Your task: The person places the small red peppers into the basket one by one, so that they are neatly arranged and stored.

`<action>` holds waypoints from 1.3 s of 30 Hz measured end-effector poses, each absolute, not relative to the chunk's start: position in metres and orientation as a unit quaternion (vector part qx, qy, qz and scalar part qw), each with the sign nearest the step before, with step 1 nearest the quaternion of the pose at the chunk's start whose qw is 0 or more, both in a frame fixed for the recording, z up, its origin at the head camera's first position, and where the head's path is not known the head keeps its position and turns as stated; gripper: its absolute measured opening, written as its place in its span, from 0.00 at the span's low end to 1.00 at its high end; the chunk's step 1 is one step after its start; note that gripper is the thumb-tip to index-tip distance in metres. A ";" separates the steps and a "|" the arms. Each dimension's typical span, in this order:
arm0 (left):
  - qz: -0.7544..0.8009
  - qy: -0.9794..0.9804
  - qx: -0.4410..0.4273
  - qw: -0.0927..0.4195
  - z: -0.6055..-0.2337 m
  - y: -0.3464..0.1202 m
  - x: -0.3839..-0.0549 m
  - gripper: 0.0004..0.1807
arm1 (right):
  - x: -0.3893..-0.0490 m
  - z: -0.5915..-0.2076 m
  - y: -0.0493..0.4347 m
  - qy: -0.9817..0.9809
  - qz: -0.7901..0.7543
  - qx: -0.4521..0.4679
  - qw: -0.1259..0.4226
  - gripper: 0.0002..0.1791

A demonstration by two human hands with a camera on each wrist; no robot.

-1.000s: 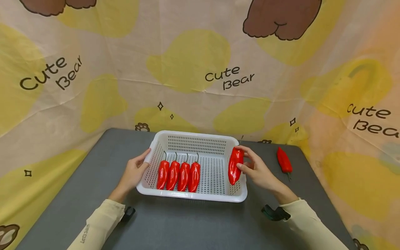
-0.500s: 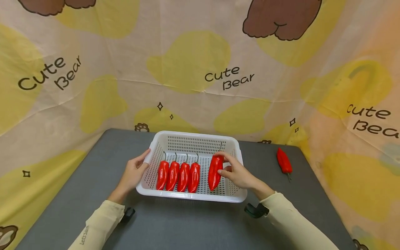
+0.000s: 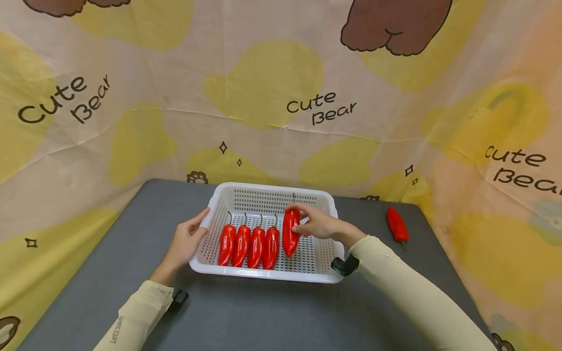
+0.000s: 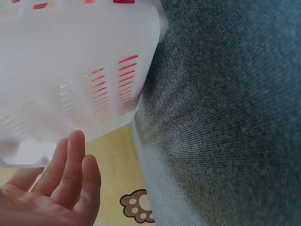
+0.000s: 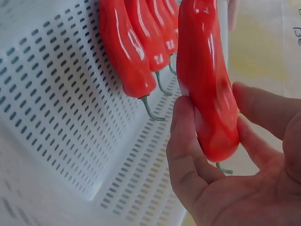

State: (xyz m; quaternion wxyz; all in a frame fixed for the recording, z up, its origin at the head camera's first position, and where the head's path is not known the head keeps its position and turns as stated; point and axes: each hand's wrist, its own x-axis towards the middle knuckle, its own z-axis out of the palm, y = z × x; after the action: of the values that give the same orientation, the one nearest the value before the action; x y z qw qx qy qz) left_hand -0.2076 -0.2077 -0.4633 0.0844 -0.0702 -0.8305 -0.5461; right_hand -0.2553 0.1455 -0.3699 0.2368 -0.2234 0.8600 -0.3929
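A white perforated plastic basket [image 3: 263, 276] holds a row of several glossy red chili peppers [image 3: 256, 247] along its left part, stems toward the far side. My right hand [image 3: 318, 224] pinches another red chili pepper [image 3: 291, 233] between thumb and fingers, above the basket floor and just right of the row. In the right wrist view this pepper [image 5: 207, 84] hangs in front of the row, its stem end near the palm. At the basket's left side, my left hand [image 3: 189, 241] holds the rim; in the left wrist view, its fingers [image 4: 70, 169] reach along the outer wall.
One more red chili pepper [image 3: 397, 225] lies on the grey table [image 3: 263, 317], right of the basket. A printed cloth [image 3: 246, 97] hangs behind and at both sides. Dark wrist devices [image 3: 344, 265] sit at the cuffs.
My right hand has carried its pepper leftward from the basket's right wall to beside the row. The left hand stays at the rim, and the basket has hardly moved.
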 end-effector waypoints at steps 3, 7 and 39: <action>-0.545 -0.831 -0.069 0.086 -0.464 -0.208 -0.208 0.30 | -0.262 -0.370 0.139 0.865 -0.377 -0.221 0.246 0.29; -0.545 -0.831 -0.071 0.084 -0.462 -0.207 -0.207 0.30 | -0.269 -0.376 0.131 0.874 -0.353 -0.203 0.265 0.28; -0.546 -0.831 -0.069 0.078 -0.462 -0.206 -0.206 0.30 | -0.278 -0.382 0.133 0.857 -0.259 -0.178 0.410 0.34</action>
State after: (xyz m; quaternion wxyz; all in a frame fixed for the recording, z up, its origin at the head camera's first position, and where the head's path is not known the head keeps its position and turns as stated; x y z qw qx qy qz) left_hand -0.2059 -0.2064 -0.4623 0.0782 -0.0690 -0.8312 -0.5461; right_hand -0.2779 0.1333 -0.3819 0.4096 -0.1778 0.8566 -0.2587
